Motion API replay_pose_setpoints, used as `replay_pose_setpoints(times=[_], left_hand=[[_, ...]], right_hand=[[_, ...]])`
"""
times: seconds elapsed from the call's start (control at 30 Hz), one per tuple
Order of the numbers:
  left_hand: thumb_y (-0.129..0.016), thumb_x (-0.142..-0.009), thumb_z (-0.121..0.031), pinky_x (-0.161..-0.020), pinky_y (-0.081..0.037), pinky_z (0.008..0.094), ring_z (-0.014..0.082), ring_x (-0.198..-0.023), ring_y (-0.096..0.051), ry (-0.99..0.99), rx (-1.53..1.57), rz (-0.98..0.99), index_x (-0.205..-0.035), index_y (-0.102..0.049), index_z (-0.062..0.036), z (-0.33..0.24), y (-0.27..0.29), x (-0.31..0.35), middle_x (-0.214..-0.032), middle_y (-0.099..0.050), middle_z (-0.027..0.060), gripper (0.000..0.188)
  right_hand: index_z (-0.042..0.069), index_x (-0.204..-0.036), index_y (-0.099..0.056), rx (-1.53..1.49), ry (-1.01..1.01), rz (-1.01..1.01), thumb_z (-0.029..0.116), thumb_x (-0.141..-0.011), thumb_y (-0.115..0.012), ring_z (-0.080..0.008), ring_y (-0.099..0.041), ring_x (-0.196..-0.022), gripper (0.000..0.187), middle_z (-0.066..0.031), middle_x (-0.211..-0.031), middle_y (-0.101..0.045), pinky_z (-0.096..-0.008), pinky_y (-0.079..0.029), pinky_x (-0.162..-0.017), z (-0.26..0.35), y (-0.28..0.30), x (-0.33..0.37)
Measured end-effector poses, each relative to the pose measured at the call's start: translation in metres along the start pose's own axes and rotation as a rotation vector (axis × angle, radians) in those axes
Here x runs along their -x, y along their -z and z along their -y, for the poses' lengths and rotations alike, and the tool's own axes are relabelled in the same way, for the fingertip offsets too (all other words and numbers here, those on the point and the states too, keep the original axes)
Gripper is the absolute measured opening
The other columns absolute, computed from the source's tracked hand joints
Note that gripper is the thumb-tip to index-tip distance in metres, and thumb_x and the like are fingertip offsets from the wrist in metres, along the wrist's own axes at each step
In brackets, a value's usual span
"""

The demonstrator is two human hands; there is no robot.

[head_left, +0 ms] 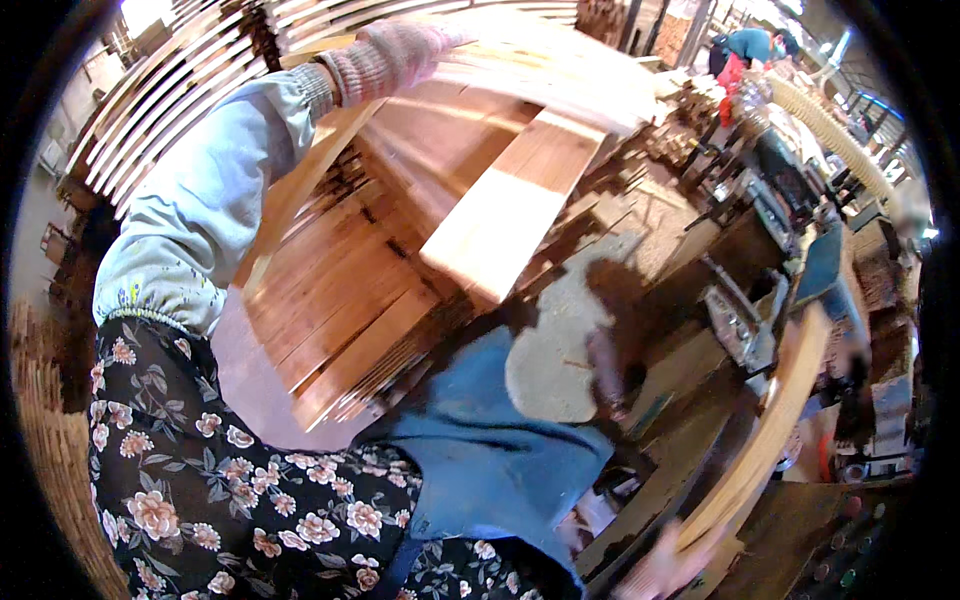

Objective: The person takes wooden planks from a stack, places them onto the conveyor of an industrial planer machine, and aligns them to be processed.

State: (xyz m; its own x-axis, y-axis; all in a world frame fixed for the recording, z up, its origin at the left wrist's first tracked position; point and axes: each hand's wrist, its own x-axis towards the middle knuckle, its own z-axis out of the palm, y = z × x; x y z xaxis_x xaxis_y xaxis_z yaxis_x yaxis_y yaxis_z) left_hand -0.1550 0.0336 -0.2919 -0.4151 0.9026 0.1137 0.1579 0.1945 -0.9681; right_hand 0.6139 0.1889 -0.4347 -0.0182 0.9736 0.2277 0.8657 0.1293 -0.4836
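My left hand [405,52], in a pale knitted glove, reaches over the far end of the wood. Glare washes out its fingers, so its grip does not show. Below that arm lies a stack of reddish-brown boards [335,290]. A lighter board [515,205] rests slantwise at the stack's right side, half in bright sun. Low on the right, my right hand [668,568] is blurred and closed around the near end of a long, pale wooden board [765,450]. That board rises away from me toward the machinery.
Slatted stacks of wood [170,110] stand at the far left. To the right is a machine [745,315] with metal parts and a ribbed yellowish hose [830,135]. A blue apron [490,440] hangs before me. Another person [750,45] bends over at the far right.
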Motion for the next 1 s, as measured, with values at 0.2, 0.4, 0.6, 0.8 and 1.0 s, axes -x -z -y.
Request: replay_pose_setpoints(times=[0.2, 0.4, 0.6, 0.8, 1.0], left_hand=[[-0.089, -0.077, -0.030, -0.127, -0.035, 0.0449, 0.0395, -0.148, -0.048, -0.117, 0.903, -0.201, -0.164, -0.038, -0.0040, 0.024, 0.101, -0.008, -0.161, -0.048, 0.0246, 0.105], [-0.086, -0.072, -0.017, -0.126, -0.035, 0.0484, 0.0419, -0.145, -0.048, -0.129, 0.958, -0.038, -0.166, -0.033, -0.0031, 0.023, 0.124, 0.000, -0.161, -0.045, 0.0257, 0.109], [-0.072, -0.075, -0.007, -0.127, -0.035, 0.0495, 0.0412, -0.146, -0.048, -0.002, 1.014, -0.308, -0.163, -0.039, -0.0050, -0.001, 0.118, -0.005, -0.158, -0.049, 0.0239, 0.094], [-0.075, -0.082, -0.014, -0.115, -0.050, 0.0549, 0.0422, -0.138, -0.057, -0.184, 0.770, -0.712, -0.149, -0.054, -0.0065, -0.005, 0.242, -0.013, -0.149, -0.057, 0.0219, 0.070], [-0.068, -0.089, -0.026, -0.097, -0.054, 0.0540, 0.0343, -0.109, -0.068, -0.552, 0.910, -1.343, -0.117, -0.066, -0.0107, -0.086, 0.428, -0.050, -0.116, -0.067, 0.0135, 0.032]], right_hand=[[0.003, -0.140, -0.066, 0.400, 0.338, -0.071, 0.050, -0.100, -0.071, -0.0450, -0.068, -0.112, 0.062, -0.0263, -0.131, -0.069, -0.0599, -0.052, -0.100, -0.033, 0.071, 0.122], [0.000, -0.134, -0.070, 0.334, 0.450, -0.138, 0.031, -0.101, -0.071, -0.0480, -0.069, -0.105, 0.045, -0.0296, -0.121, -0.072, -0.0532, -0.056, -0.093, -0.044, 0.040, 0.046], [0.000, -0.142, -0.066, 0.256, 0.434, -0.125, 0.034, -0.098, -0.070, -0.0505, -0.066, -0.114, 0.055, -0.0310, -0.125, -0.070, -0.0524, -0.054, -0.097, -0.020, -0.036, -0.128], [0.002, -0.156, -0.051, -0.257, 0.626, 0.081, 0.021, -0.078, -0.087, -0.0438, -0.051, -0.143, 0.088, -0.0263, -0.157, -0.052, -0.0479, -0.041, -0.120, 0.085, -0.018, -0.142], [0.000, -0.158, -0.044, -0.093, 0.678, 0.160, 0.025, -0.062, -0.095, -0.0465, -0.060, -0.131, 0.111, -0.0280, -0.141, -0.059, -0.0507, -0.050, -0.111, 0.107, 0.027, -0.078]])
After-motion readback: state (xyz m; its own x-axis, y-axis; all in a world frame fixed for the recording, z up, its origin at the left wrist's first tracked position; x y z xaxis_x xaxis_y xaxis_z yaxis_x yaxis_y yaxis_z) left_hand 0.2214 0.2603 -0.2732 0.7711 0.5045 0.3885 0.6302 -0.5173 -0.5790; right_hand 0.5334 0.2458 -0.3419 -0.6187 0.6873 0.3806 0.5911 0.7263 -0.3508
